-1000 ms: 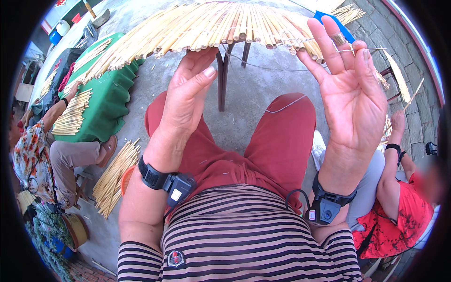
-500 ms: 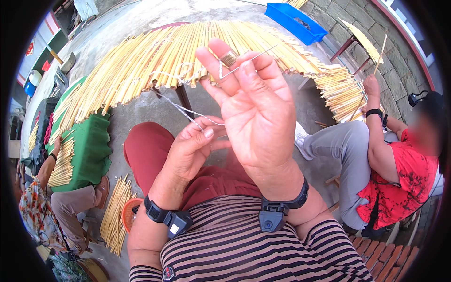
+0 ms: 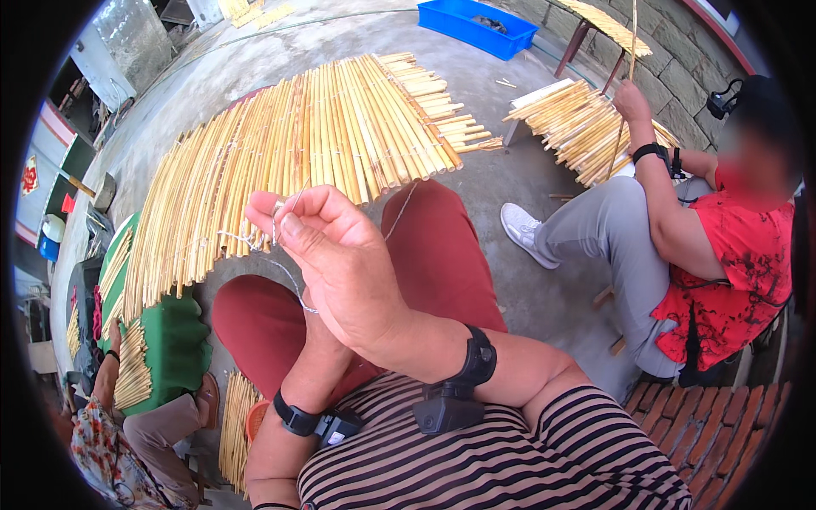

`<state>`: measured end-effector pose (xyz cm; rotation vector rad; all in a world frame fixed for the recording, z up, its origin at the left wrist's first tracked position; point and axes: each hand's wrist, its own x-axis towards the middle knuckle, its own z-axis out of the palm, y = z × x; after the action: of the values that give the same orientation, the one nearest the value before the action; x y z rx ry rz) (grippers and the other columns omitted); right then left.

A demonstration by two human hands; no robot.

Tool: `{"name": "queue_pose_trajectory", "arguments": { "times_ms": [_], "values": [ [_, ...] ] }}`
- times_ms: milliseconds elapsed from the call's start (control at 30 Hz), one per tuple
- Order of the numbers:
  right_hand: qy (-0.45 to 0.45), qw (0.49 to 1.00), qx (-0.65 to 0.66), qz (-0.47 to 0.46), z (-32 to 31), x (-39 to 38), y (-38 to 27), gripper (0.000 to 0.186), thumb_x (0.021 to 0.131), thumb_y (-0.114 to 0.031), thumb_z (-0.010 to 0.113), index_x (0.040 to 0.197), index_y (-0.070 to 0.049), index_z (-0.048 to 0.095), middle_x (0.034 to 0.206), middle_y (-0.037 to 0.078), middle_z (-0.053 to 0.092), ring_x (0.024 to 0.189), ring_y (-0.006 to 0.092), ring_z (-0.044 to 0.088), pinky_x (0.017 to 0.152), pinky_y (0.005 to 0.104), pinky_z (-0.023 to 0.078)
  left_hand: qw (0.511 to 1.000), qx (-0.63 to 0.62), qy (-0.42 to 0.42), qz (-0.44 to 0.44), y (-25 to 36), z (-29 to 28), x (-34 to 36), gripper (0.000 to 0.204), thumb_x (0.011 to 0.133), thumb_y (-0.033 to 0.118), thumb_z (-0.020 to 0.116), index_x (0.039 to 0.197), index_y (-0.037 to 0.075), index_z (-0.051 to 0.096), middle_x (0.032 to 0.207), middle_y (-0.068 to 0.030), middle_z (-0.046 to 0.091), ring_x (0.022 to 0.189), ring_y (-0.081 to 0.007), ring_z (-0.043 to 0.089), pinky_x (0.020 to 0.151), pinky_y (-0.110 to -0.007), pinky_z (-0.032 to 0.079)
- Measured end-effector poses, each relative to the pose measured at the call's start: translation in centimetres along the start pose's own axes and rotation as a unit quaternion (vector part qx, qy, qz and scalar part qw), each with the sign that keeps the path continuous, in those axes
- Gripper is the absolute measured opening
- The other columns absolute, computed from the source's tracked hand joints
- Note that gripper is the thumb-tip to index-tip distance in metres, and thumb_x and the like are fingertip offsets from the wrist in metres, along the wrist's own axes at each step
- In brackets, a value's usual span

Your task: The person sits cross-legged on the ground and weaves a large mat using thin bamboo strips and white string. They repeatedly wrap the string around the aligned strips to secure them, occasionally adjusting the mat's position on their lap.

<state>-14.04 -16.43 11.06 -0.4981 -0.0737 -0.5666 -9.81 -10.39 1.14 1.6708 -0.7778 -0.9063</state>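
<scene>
Head view: right hand (image 3: 344,268) has swung left in the last half second, from open palm to a pinch, and now crosses over the left hand (image 3: 323,336). Mat of pale stalks (image 3: 255,153) lies just beyond, left to middle, near edge facing the person; its right end is in view. Judgement: slack thread (image 3: 294,279) is being managed near the mat's left-hand part. Right thumb bears on the forefinger, other fingers loosely curled, thread at the tips; needle too fine to make out. Left mostly hidden behind right, thread beside it; grip cannot be told.
</scene>
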Motion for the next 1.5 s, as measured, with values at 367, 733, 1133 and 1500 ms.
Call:
{"name": "queue_pose_trajectory", "arguments": {
  "times_ms": [367, 733, 1133, 1500],
  "values": [
    [-0.08, 0.993, 0.011, 0.084, 3.0, -1.7, 3.7, 0.005, 0.099, -0.006, 0.049, 0.102, -0.003, 0.05, 0.134, 0.017, 0.052, 0.131, 0.0197, 0.043, 0.112, 0.0328, 0.029, 0.987, 0.101, 0.094, 0.077, 2.8, 6.9, 9.3, 0.059, 0.086, 0.023, 0.068, 0.135, 0.0, 0.044, 0.134, -0.0227, 0.047, 0.124, -0.0334, 0.046, 0.104, -0.041, 0.037],
    [-0.066, 0.991, 0.046, 0.106, 0.8, -1.6, 5.1, 0.007, 0.099, -0.009, 0.051, 0.102, -0.003, 0.05, 0.134, 0.017, 0.052, 0.131, 0.0176, 0.043, 0.109, 0.0302, 0.031, 0.748, 0.538, -0.073, 0.383, 3.3, 9.5, 7.0, 0.065, 0.082, 0.003, 0.054, 0.143, 0.019, 0.041, 0.15, -0.0254, 0.028, 0.14, -0.0388, 0.027, 0.108, -0.05, 0.031],
    [-0.023, 0.999, -0.024, 0.021, -2.0, 1.8, -3.4, 0.009, 0.097, -0.006, 0.051, 0.103, -0.001, 0.054, 0.127, 0.023, 0.055, 0.129, 0.0353, 0.046, 0.114, 0.0458, 0.029, 0.953, 0.249, -0.174, -0.011, -0.9, -5.9, -8.8, 0.059, 0.083, 0.017, 0.071, 0.137, 0.01, 0.05, 0.146, -0.0188, 0.041, 0.134, -0.035, 0.042, 0.109, -0.042, 0.036],
    [0.079, 0.985, -0.131, 0.076, -10.7, 2.1, -5.0, 0.005, 0.095, -0.005, 0.053, 0.097, -0.001, 0.055, 0.113, 0.021, 0.062, 0.112, 0.0326, 0.06, 0.103, 0.0383, 0.042, 0.892, -0.027, 0.274, -0.357, -10.3, -16.3, -27.3, 0.045, 0.079, 0.021, 0.075, 0.117, 0.001, 0.063, 0.118, -0.0174, 0.064, 0.118, -0.0303, 0.058, 0.095, -0.042, 0.049]
  ]
}}
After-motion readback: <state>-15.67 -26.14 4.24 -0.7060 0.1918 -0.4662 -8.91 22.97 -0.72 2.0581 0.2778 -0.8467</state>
